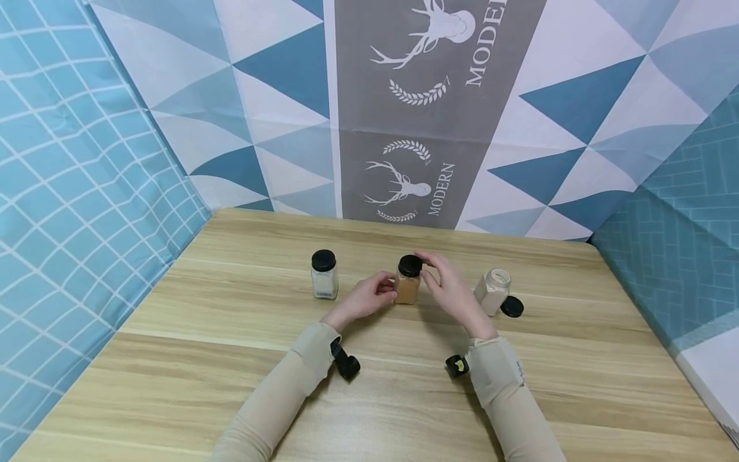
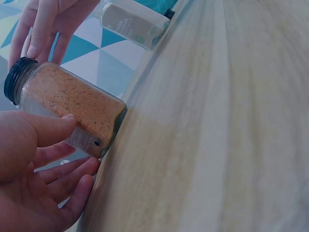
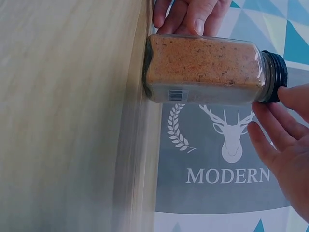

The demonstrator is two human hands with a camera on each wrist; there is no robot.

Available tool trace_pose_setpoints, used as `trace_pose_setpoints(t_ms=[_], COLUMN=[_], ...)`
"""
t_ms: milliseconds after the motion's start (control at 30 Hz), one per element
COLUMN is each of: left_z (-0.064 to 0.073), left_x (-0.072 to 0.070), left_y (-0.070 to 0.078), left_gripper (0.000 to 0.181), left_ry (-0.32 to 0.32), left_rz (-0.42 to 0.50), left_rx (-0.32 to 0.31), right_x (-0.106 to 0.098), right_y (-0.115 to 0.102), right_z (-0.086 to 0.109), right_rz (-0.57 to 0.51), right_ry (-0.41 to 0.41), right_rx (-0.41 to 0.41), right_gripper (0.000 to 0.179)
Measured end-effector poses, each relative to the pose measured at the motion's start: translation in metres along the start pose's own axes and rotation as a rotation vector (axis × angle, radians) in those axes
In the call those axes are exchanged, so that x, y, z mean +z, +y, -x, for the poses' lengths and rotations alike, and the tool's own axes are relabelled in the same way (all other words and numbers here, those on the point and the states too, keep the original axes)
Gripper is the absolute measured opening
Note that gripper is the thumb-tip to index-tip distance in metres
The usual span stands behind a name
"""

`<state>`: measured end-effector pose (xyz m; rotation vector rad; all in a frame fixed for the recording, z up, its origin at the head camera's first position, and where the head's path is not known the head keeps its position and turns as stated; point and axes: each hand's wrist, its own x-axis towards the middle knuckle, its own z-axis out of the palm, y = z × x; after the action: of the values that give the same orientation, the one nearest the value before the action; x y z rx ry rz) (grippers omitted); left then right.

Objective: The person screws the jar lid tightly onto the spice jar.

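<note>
A clear glass spice jar (image 1: pixel 407 290) of orange-brown seasoning stands upright on the table with its black lid (image 1: pixel 410 265) on. My left hand (image 1: pixel 372 296) holds the jar body from the left; in the left wrist view its thumb (image 2: pixel 55 128) lies along the glass, with the fingers curled on the other side. From the right, my right hand (image 1: pixel 447 289) pinches the lid between thumb and fingers, as the right wrist view shows at the black cap (image 3: pixel 275 76). To the right, near my right wrist, stands an uncapped jar (image 1: pixel 492 292) of pale powder.
A loose black lid (image 1: pixel 512 307) lies flat beside the uncapped jar. On the left stands a capped jar (image 1: pixel 324 276) of white contents. The wooden table (image 1: pixel 369 417) ends at a patterned curtain (image 1: pixel 288 128) behind. Black wrist cameras (image 1: pixel 346 366) sit on both sleeves.
</note>
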<state>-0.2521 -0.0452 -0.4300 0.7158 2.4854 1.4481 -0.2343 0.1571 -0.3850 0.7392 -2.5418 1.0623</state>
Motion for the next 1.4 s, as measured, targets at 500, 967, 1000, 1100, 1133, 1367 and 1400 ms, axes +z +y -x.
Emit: trace_pose_setpoints(t_ms=[500, 967, 1000, 1100, 1133, 1367, 1400], left_z=[-0.0025, -0.0021, -0.0021, -0.0017, -0.0017, -0.0017, -0.0018], left_x=[0.0024, 0.0011, 0.0012, 0.0012, 0.0012, 0.0017, 0.0017], left_y=[0.0001, 0.0019, 0.0018, 0.0018, 0.0018, 0.0014, 0.0012], left_gripper=[0.036, 0.037, 0.037, 0.037, 0.037, 0.038, 0.038], left_ry=[0.008, 0.0, 0.001, 0.002, 0.002, 0.0, 0.0], left_rz=[-0.026, -0.034, -0.036, -0.035, -0.034, -0.03, -0.029], left_rx=[-0.038, -0.058, -0.061, -0.058, -0.058, -0.057, -0.058], right_x=[0.0003, 0.0005, 0.0006, 0.0013, 0.0015, 0.0006, 0.0003], right_y=[0.0014, 0.0021, 0.0015, 0.0005, 0.0004, -0.0004, -0.0004], right_z=[-0.0023, -0.0011, -0.0012, -0.001, -0.0007, 0.001, 0.0012], right_rz=[0.035, 0.003, -0.003, -0.015, -0.019, -0.037, -0.039], right_ry=[0.118, 0.039, 0.024, -0.011, -0.019, -0.024, -0.019], right_rx=[0.027, -0.029, -0.036, -0.025, -0.018, 0.003, 0.005], right_gripper=[0.033, 0.041, 0.042, 0.042, 0.042, 0.041, 0.04])
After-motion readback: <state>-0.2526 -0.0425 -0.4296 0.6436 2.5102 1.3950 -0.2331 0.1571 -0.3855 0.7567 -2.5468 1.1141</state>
